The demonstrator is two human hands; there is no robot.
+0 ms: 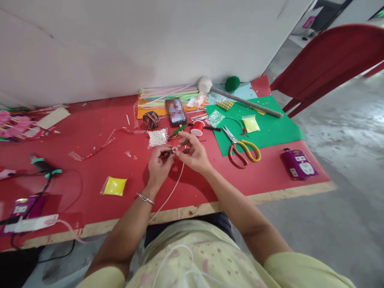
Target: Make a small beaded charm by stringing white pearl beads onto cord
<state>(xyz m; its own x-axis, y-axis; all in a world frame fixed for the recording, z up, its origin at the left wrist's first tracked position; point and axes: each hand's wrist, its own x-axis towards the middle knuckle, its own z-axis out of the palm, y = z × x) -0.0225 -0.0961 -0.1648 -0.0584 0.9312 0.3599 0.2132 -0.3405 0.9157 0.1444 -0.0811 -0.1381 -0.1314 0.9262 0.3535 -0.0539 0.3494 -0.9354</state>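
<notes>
Both hands meet above the red table, near its front edge. My left hand (pixel 158 165) is closed around a small dark, multicoloured beaded piece (pixel 167 153), perhaps of yarn, mostly hidden by the fingers. White beads show at its right end, where my right hand (pixel 195 155) pinches with thumb and finger. Just beyond the hands lie a clear packet of white beads (pixel 158 137), a ball of multicoloured yarn (pixel 151 119), a phone (pixel 176 111) and a spool of red thread (pixel 197 128). A pale cord (pixel 171 192) runs beneath the right hand toward the table edge.
Scissors (pixel 237 148) lie open on green sheets (pixel 270 132) to the right. A purple box (pixel 298 163) is near the right corner. Yellow packet (pixel 114 186), glue gun (pixel 45 166) and power strip (pixel 31 224) lie left. A white wall (pixel 90 48) rises behind; a red chair (pixel 327 60) stands right.
</notes>
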